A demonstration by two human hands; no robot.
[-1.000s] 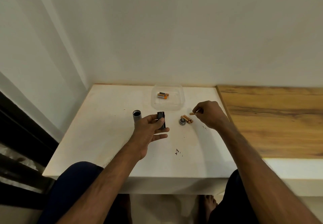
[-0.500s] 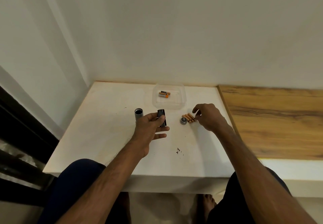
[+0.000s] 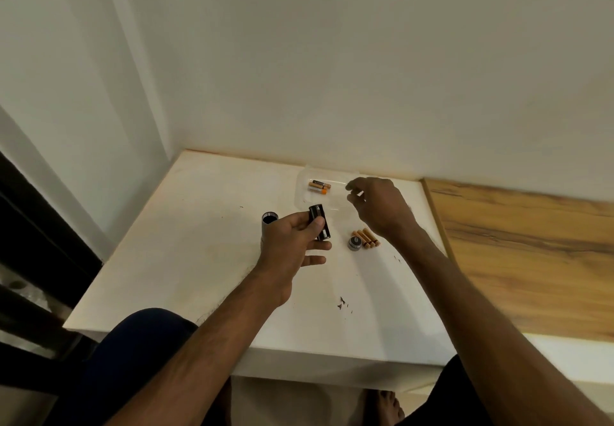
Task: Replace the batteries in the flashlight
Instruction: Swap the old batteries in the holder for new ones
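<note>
My left hand [image 3: 292, 243] grips a black battery holder [image 3: 319, 227] between thumb and fingers, above the white table [image 3: 186, 252]. The grey flashlight body [image 3: 268, 223] stands upright just left of that hand, its open end up. My right hand [image 3: 378, 206] hovers empty, fingers apart, over the right side of a clear plastic container [image 3: 304, 193] that holds orange-and-black batteries [image 3: 319, 187]. Three orange batteries [image 3: 367, 238] lie side by side on the table beside the grey flashlight cap [image 3: 355, 243], below my right hand.
A wooden counter [image 3: 531, 246] adjoins the table on the right. The wall runs close behind the container. Small dark specks [image 3: 342, 303] mark the table near its front. My knees and a bare foot show below the table's front edge.
My right hand set an orange battery down with the other two beside the cap, then rose and moved back toward the clear container. My left hand keeps holding the black holder.
</note>
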